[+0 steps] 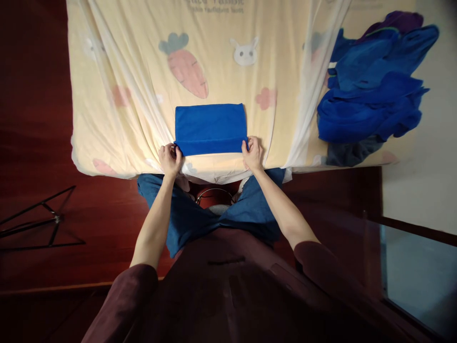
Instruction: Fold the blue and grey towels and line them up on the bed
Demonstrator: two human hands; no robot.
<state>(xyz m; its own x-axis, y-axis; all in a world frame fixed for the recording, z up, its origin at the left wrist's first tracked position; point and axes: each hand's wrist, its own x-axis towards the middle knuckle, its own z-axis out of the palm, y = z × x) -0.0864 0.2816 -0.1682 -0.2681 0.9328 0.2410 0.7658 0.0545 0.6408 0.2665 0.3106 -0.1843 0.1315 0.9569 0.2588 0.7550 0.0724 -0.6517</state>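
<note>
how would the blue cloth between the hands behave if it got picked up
The blue cloth would probably sag, since its fabric folds over along the near side. It is likely light, as it looks thin and lies flat.

Pale yellow sheet is spreading in long creases, showing carrot print, rabbit print and pink flower print | black stand is splaying slender legs across reddish-brown floor, left | pale wall is flanking right edge | grey-blue panel is filling lower right
</note>
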